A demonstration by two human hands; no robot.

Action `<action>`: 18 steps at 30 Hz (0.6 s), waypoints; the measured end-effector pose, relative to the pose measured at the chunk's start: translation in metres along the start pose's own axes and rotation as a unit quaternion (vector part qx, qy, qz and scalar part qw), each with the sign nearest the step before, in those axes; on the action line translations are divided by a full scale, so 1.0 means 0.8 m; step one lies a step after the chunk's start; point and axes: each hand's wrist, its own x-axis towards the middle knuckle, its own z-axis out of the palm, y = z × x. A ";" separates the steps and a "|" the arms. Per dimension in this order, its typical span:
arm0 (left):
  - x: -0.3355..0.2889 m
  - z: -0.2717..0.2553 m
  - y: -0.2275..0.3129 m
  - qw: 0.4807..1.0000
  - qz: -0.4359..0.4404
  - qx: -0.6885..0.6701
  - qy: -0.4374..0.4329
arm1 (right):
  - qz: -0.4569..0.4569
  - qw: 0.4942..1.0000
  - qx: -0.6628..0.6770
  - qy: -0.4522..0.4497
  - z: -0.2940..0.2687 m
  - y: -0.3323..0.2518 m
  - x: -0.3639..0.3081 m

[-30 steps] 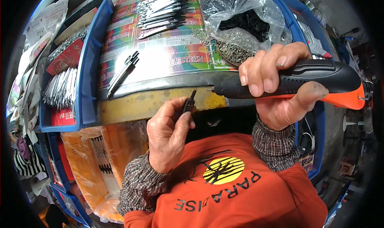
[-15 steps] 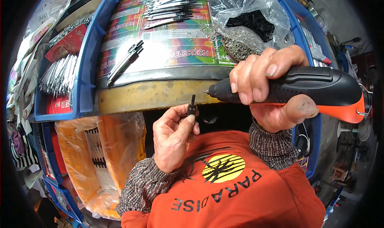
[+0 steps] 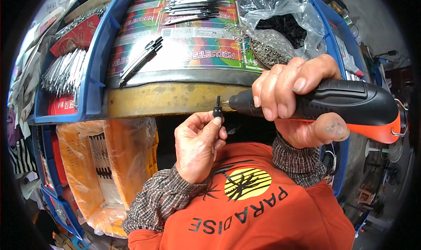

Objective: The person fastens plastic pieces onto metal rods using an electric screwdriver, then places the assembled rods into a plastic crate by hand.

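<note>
Pinched between the thumb and fingers of my left hand (image 3: 193,147) is a small black part (image 3: 217,110). A narrow prong stands up from it, and two small bright spots, perhaps screw heads, show on its face. My right hand (image 3: 298,90) is wrapped round a black and orange electric screwdriver (image 3: 346,99) held sideways. Its bit (image 3: 225,105) points left at the black part's upper side; whether they touch I cannot tell. Both hands are just off the table's yellowish front edge (image 3: 166,99).
Slim silver pieces with black ends (image 3: 141,61) lie on the table, with a row of similar pieces (image 3: 193,4) farther back. Small metal screws (image 3: 265,52) lie beside a clear bag of black parts (image 3: 283,28). Blue bins (image 3: 94,85) flank the table; a plastic-lined orange crate (image 3: 74,158) stands lower left.
My left hand has moved up and right with the black part, bringing it close to the screwdriver bit. My right hand and the screwdriver have shifted slightly down in the picture.
</note>
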 end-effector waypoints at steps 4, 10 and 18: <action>0.000 0.002 -0.003 1.000 0.007 -0.002 0.016 | 0.006 1.000 0.010 -0.002 0.003 0.001 -0.001; 0.003 0.005 -0.004 1.000 0.010 -0.011 0.023 | 0.015 0.999 0.030 -0.022 0.001 0.002 0.000; 0.004 0.006 -0.007 0.999 0.018 -0.023 0.022 | 0.052 0.998 0.012 -0.012 0.004 0.001 -0.004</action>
